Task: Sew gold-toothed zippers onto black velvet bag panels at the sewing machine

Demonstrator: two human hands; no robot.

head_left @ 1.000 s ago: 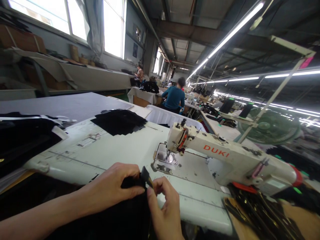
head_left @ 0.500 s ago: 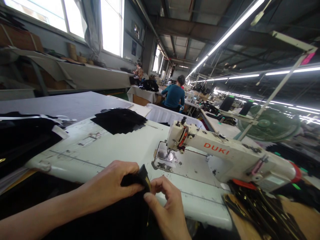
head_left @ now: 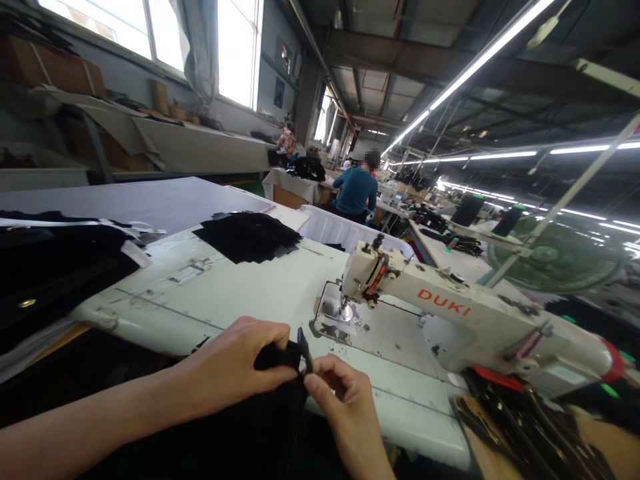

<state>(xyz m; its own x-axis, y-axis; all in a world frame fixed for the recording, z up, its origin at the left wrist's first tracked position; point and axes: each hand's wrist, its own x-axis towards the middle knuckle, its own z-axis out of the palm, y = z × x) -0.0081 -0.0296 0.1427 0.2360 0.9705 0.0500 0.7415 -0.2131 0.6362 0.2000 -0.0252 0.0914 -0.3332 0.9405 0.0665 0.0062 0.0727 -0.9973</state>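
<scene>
My left hand (head_left: pixel 240 353) is closed on a piece of black fabric (head_left: pixel 275 357), thumb below and fingers above. A black zipper (head_left: pixel 305 352) stands on edge against the fabric's end, and my right hand (head_left: pixel 347 393) pinches it between thumb and forefinger. The fingertips of both hands nearly meet. Below them dark cloth hangs over my lap, its folds hard to make out. Just beyond my hands stands a white sewing machine (head_left: pixel 400 280) marked DUKI, its needle area apart from the fabric.
A stack of black fabric pieces (head_left: pixel 247 237) lies on the pale sewing table (head_left: pixel 260 287). More black cloth (head_left: pixel 60 267) is piled at left. Gold-toothed zippers (head_left: pixel 520 427) lie at the lower right. Behind are a white bin (head_left: pixel 345 227), a fan (head_left: pixel 555 257) and a seated person (head_left: pixel 356 192).
The whole view has shifted slightly. The zipper has turned in my fingers, so its gold teeth show less and a gap has opened between it and the fabric.
</scene>
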